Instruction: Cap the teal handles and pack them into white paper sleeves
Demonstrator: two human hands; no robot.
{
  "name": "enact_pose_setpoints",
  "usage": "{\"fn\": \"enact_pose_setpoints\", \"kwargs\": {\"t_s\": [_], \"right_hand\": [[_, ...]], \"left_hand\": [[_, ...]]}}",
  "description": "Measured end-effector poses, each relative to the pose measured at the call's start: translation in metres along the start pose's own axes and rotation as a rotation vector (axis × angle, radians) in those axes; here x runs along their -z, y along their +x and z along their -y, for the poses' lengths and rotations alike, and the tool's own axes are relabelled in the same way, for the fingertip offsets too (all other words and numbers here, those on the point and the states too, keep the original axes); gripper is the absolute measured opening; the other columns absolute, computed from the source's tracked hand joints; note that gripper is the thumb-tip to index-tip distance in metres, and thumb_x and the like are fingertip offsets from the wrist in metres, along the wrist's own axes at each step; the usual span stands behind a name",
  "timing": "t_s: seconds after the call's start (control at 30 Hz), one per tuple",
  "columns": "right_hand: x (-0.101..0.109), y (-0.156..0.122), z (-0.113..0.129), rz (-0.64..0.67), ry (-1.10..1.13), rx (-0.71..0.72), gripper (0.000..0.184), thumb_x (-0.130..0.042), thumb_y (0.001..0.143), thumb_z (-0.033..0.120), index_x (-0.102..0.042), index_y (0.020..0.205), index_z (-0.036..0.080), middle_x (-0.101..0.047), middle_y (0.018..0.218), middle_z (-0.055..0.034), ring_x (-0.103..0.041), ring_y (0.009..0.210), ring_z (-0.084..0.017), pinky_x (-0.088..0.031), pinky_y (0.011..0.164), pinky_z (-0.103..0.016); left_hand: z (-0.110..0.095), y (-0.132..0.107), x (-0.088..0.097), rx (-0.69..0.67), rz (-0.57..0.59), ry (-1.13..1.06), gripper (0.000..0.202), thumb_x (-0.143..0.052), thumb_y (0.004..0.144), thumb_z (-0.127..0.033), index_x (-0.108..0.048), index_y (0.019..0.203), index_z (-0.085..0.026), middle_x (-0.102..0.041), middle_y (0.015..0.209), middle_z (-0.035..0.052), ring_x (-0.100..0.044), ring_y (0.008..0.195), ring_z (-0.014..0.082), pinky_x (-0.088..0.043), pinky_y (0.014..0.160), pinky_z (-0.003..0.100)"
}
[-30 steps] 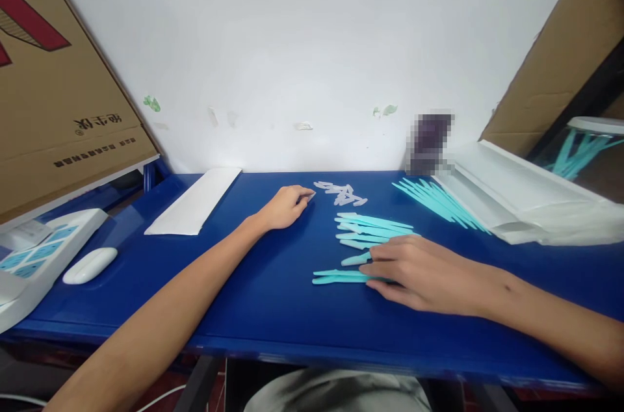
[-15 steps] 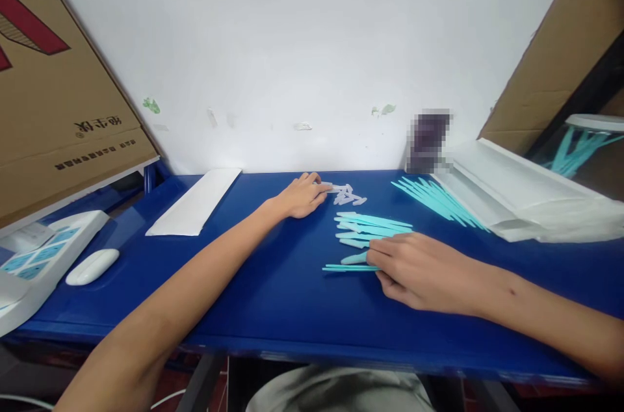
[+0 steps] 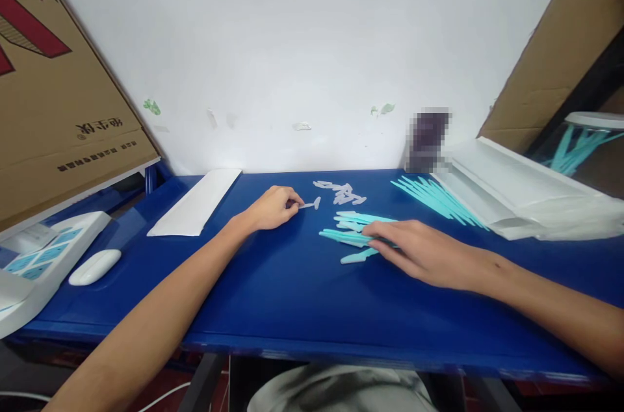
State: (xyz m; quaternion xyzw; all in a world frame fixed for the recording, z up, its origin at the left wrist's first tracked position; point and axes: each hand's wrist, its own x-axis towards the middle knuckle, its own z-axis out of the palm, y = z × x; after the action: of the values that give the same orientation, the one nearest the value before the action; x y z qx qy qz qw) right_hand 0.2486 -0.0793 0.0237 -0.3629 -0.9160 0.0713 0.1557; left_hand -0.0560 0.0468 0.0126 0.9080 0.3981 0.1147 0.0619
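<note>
My left hand (image 3: 276, 207) is closed in a pinch on a small translucent blade cap (image 3: 307, 205); its tip touches or overlaps another small cap piece (image 3: 317, 203). More loose translucent caps (image 3: 344, 192) lie in a heap to its right, near the wall. My right hand (image 3: 407, 249) is closed round thin turquoise sticks (image 3: 336, 234) that look like eyebrow razors, their ends pointing left. Beneath and beside its fingers lie several turquoise razors with wider, capped-looking heads (image 3: 353, 258). The fingers hide the handles, so how many sticks are held cannot be told.
Further turquoise razors (image 3: 436, 199) are fanned out at the right, against a white open box (image 3: 526, 194). A white flat strip (image 3: 195, 203) and a white mouse-shaped object (image 3: 95, 267) lie left on the blue table (image 3: 292, 308). A clear tub (image 3: 580, 145) holds more sticks.
My left hand has drawn back leftward from the heap with a cap in its fingers. My right hand has moved slightly up and away, carrying its sticks over the capped razors.
</note>
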Motion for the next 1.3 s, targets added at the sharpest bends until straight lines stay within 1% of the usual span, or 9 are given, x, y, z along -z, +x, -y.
{"fn": "enact_pose_setpoints", "kwargs": {"t_s": [0.2, 0.33, 0.4, 0.57, 0.7, 0.83, 0.97, 1.07, 1.3], "right_hand": [[-0.001, 0.005, -0.007, -0.188, 0.204, -0.191, 0.032, -0.032, 0.106, 0.042, -0.055, 0.113, 0.021, -0.062, 0.079, -0.0019, -0.054, 0.063, -0.016, -0.041, 0.06, -0.029], [-0.001, 0.006, -0.008, -0.233, 0.242, -0.303, 0.038, -0.033, 0.104, 0.046, -0.057, 0.119, 0.02, -0.061, 0.073, -0.0004, -0.053, 0.06, -0.016, -0.04, 0.057, -0.028], [0.0, 0.006, -0.009, -0.235, 0.244, -0.331, 0.038, -0.04, 0.101, 0.049, -0.06, 0.115, 0.02, -0.064, 0.077, -0.0022, -0.057, 0.065, -0.017, -0.043, 0.059, -0.028], [0.002, 0.004, -0.01, -0.252, 0.194, -0.334, 0.043, -0.065, 0.085, 0.053, -0.063, 0.111, 0.02, -0.069, 0.085, -0.0027, -0.06, 0.07, -0.019, -0.046, 0.064, -0.03], [0.001, 0.002, -0.011, -0.263, 0.181, -0.326, 0.038, -0.048, 0.097, 0.051, -0.062, 0.114, 0.02, -0.067, 0.079, -0.0015, -0.056, 0.063, -0.017, -0.04, 0.059, -0.03], [-0.002, 0.003, -0.013, -0.256, 0.167, -0.283, 0.039, -0.037, 0.103, 0.05, -0.062, 0.103, 0.02, -0.067, 0.081, -0.003, -0.056, 0.066, -0.017, -0.039, 0.062, -0.03], [-0.006, 0.004, -0.014, -0.256, 0.148, -0.234, 0.04, -0.033, 0.105, 0.049, -0.06, 0.099, 0.021, -0.066, 0.082, -0.0036, -0.055, 0.066, -0.017, -0.039, 0.065, -0.03], [-0.007, 0.004, -0.014, -0.238, 0.061, -0.251, 0.041, -0.029, 0.106, 0.049, -0.058, 0.096, 0.022, -0.063, 0.077, -0.002, -0.052, 0.066, -0.017, -0.038, 0.07, -0.032], [-0.006, 0.003, -0.012, -0.23, 0.012, -0.297, 0.043, -0.028, 0.105, 0.051, -0.054, 0.086, 0.023, -0.055, 0.069, -0.0004, -0.047, 0.067, -0.019, -0.036, 0.072, -0.034]], "left_hand": [[-0.005, 0.003, -0.013, -0.108, -0.034, -0.025, 0.048, -0.036, 0.098, -0.02, -0.055, 0.141, -0.02, -0.059, 0.133, 0.0123, -0.055, 0.12, 0.0254, -0.045, 0.103, 0.041], [-0.004, 0.004, -0.013, -0.128, 0.058, 0.042, 0.049, -0.032, 0.099, -0.017, -0.053, 0.144, -0.024, -0.046, 0.151, 0.011, -0.043, 0.135, 0.0284, -0.037, 0.11, 0.047], [-0.007, 0.001, -0.01, -0.143, 0.086, 0.073, 0.047, -0.032, 0.101, -0.019, -0.055, 0.141, -0.023, -0.048, 0.15, 0.0103, -0.043, 0.136, 0.0283, -0.037, 0.11, 0.046], [-0.022, -0.012, 0.004, -0.183, 0.105, 0.169, 0.043, -0.033, 0.103, -0.025, -0.066, 0.13, -0.021, -0.064, 0.125, 0.0114, -0.059, 0.113, 0.0262, -0.042, 0.095, 0.039], [-0.032, -0.02, 0.016, -0.197, 0.172, 0.142, 0.039, -0.04, 0.1, -0.025, -0.073, 0.121, -0.025, -0.069, 0.114, 0.0078, -0.063, 0.102, 0.0241, -0.044, 0.087, 0.036], [-0.031, -0.022, 0.022, -0.191, 0.203, 0.066, 0.035, -0.045, 0.097, -0.026, -0.075, 0.117, -0.024, -0.07, 0.111, 0.0069, -0.065, 0.1, 0.0231, -0.046, 0.086, 0.035], [-0.026, -0.022, 0.023, -0.169, 0.139, 0.039, 0.035, -0.045, 0.097, -0.029, -0.073, 0.118, -0.023, -0.071, 0.111, 0.0081, -0.065, 0.099, 0.0233, -0.047, 0.086, 0.035], [-0.025, -0.022, 0.025, -0.109, 0.11, 0.023, 0.03, -0.053, 0.094, -0.037, -0.073, 0.11, -0.021, -0.071, 0.099, 0.0075, -0.065, 0.085, 0.0213, -0.046, 0.075, 0.032], [-0.024, -0.023, 0.03, -0.089, 0.274, -0.171, 0.027, -0.066, 0.087, -0.046, -0.075, 0.092, -0.022, -0.066, 0.082, 0.0033, -0.059, 0.068, 0.0153, -0.043, 0.061, 0.026]]}}
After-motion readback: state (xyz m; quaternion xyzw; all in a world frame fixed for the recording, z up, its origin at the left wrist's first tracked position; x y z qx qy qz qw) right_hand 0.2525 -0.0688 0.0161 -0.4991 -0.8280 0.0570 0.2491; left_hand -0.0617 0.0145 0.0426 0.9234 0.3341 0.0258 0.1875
